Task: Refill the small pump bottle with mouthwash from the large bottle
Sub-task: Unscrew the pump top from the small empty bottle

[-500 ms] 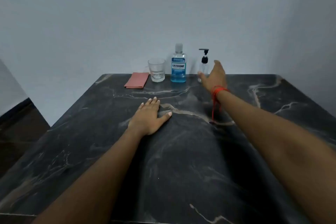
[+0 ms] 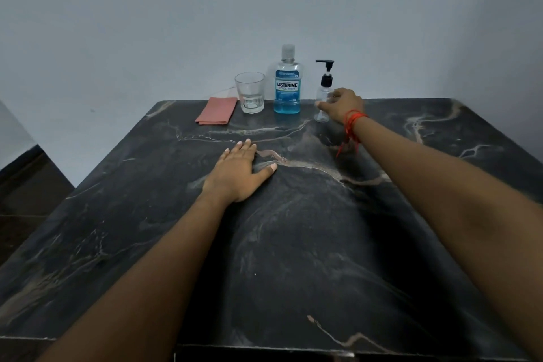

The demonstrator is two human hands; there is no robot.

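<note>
A large clear bottle [image 2: 287, 88] with a blue label, partly filled with blue mouthwash, stands capped at the table's far edge. Just right of it is the small clear pump bottle [image 2: 322, 94] with a black pump head, and it looks empty. My right hand [image 2: 344, 105], with a red thread at the wrist, reaches to the small bottle's body. Its fingers and thumb curl round the bottle's right side. My left hand [image 2: 235, 174] rests flat on the dark marble table [image 2: 293, 258] near the middle, fingers straight.
A drinking glass [image 2: 250, 92] with a little clear liquid stands left of the large bottle. A folded pink cloth [image 2: 216, 114] lies further left. A pale wall rises right behind the table's far edge. Dark floor shows at the left.
My right hand has moved forward and closed its fingers round the small pump bottle. My left hand stays flat on the table.
</note>
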